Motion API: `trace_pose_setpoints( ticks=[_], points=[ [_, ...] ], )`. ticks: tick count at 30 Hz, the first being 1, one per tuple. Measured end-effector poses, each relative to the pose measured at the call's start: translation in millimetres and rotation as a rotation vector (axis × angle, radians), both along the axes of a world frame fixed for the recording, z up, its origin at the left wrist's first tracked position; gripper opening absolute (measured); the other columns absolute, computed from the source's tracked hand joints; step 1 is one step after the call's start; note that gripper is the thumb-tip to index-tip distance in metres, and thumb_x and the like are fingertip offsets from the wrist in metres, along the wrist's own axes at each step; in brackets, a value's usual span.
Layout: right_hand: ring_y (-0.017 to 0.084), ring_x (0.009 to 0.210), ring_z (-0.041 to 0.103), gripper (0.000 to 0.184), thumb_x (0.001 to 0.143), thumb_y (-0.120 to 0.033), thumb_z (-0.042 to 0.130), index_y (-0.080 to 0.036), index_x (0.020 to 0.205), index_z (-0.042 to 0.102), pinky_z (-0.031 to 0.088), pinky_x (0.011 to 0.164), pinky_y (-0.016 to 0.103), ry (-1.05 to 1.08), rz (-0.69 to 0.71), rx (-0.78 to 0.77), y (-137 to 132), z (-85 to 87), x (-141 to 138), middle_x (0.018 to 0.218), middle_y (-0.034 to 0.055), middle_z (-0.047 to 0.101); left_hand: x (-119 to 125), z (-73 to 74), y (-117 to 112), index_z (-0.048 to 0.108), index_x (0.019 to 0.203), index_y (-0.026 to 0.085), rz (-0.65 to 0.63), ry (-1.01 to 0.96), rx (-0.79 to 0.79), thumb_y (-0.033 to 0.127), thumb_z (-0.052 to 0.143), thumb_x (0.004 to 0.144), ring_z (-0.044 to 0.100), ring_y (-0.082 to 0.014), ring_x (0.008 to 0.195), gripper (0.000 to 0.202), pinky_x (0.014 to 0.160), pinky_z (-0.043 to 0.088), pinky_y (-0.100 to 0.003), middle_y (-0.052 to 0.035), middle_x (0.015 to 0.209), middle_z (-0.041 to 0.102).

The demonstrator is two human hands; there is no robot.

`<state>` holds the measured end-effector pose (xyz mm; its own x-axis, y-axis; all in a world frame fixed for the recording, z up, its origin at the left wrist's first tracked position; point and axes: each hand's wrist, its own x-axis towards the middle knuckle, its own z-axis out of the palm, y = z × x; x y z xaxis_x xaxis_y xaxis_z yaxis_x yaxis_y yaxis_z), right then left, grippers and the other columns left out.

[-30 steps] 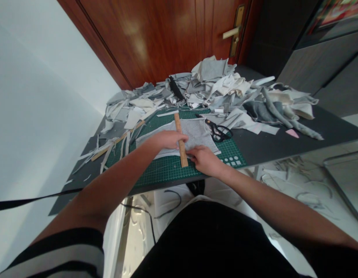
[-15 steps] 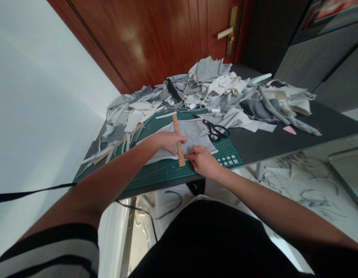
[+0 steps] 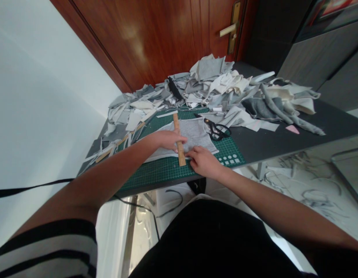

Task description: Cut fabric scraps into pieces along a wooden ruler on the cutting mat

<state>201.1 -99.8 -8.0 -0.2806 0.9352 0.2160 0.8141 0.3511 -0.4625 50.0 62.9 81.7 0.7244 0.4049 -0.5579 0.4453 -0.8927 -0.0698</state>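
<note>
A piece of light grey fabric (image 3: 193, 133) lies on a green cutting mat (image 3: 155, 172). Across it runs a wooden ruler (image 3: 182, 159), its near end reaching past the fabric's edge onto the mat. My left hand (image 3: 168, 139) grips the ruler around its middle, thumb and fingers on either side, pressing it to the fabric. Close to the ruler's near end, my right hand (image 3: 203, 159) has its fingers pinched together at the fabric's near edge; whatever they hold is hidden. Black-handled scissors (image 3: 218, 130) rest at the fabric's right side, partly on the mat.
Behind the mat, a big heap of grey and cream fabric scraps (image 3: 210, 83) spreads across the dark table (image 3: 262, 144). Narrow strips and another wooden stick (image 3: 121, 142) lie at the left. A pink scrap (image 3: 292, 129) is on the right. A door (image 3: 155, 42) stands behind.
The view has shifted very slightly. Both hands, the ruler and the fabric look almost unmoved.
</note>
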Motion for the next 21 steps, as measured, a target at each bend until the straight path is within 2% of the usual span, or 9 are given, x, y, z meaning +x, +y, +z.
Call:
trace_pose_setpoints(
  ticks=[3,5,7,10,12,14,17,21],
  points=[
    [0.024,0.100,0.056,0.037,0.095,-0.020,0.053,-0.022,0.127,0.072,0.042,0.095,0.035,0.005,0.014,-0.022,-1,1.9,3,0.102,0.0097,0.062,-14,-8.8,6,0.062,0.127,0.029,-0.003,-0.124,-0.033,0.037,0.065,0.089,0.063,-0.0245,0.112,0.039,0.098,0.046,-0.034,-0.0097,0.145,0.049],
    [0.025,0.099,0.056,0.032,0.097,-0.027,0.054,-0.022,0.122,0.074,0.042,0.093,0.036,-0.013,0.032,-0.023,-2,3.2,4,0.102,0.0100,0.061,-23,-17.1,8,0.065,0.120,0.027,-0.020,-0.212,-0.038,0.032,0.054,0.096,0.061,-0.0232,0.119,0.026,0.102,0.045,-0.033,-0.0088,0.144,0.051],
    [0.025,0.099,0.056,0.032,0.101,-0.033,0.051,-0.021,0.116,0.076,0.041,0.093,0.037,-0.032,0.041,-0.020,-3,4.1,5,0.102,0.0106,0.061,-33,-25.4,9,0.066,0.117,0.026,-0.014,-0.319,-0.003,0.025,0.047,0.099,0.059,-0.0220,0.123,0.026,0.105,0.045,-0.034,-0.0082,0.141,0.055],
    [0.025,0.100,0.056,0.036,0.105,-0.037,0.044,-0.023,0.117,0.075,0.041,0.093,0.038,-0.052,0.031,-0.031,-3,5.8,1,0.107,0.0109,0.063,-45,-34.7,8,0.062,0.120,0.023,0.095,-0.573,0.120,0.014,0.041,0.096,0.057,-0.0214,0.127,0.033,0.111,0.043,-0.036,-0.0091,0.138,0.058],
    [0.026,0.101,0.059,0.035,0.106,-0.036,0.043,-0.026,0.118,0.074,0.041,0.090,0.038,-0.077,0.008,-0.059,-1,8.7,-2,0.107,0.0104,0.066,-51,-38.5,4,0.059,0.120,0.021,0.154,-0.751,0.164,0.014,0.040,0.095,0.055,-0.0217,0.130,0.032,0.114,0.042,-0.039,-0.0110,0.136,0.060],
    [0.026,0.101,0.062,0.033,0.105,-0.032,0.043,-0.026,0.115,0.074,0.041,0.087,0.037,-0.104,-0.005,-0.098,2,13.3,-6,0.106,0.0098,0.070,-55,-41.6,-4,0.057,0.116,0.021,0.149,-0.881,0.148,0.019,0.041,0.097,0.055,-0.0226,0.132,0.025,0.116,0.041,-0.042,-0.0127,0.135,0.061],
    [0.025,0.093,0.067,0.030,0.103,-0.028,0.045,-0.025,0.109,0.074,0.041,0.080,0.034,-0.137,-0.029,-0.161,9,21.3,-9,0.099,0.0090,0.075,-58,-47.9,-25,0.056,0.108,0.022,0.112,-0.969,0.092,0.025,0.043,0.099,0.056,-0.0234,0.130,0.016,0.114,0.043,-0.044,-0.0132,0.134,0.063],
    [0.026,0.089,0.069,0.023,0.098,-0.036,0.059,-0.026,0.111,0.075,0.041,0.073,0.032,-0.141,-0.024,-0.214,22,26.9,-7,0.094,0.0064,0.077,-58,-61.3,-55,0.055,0.102,0.022,0.158,-0.984,0.033,0.019,0.044,0.096,0.060,-0.0217,0.122,0.013,0.108,0.047,-0.041,-0.0098,0.125,0.065]
  ],
)
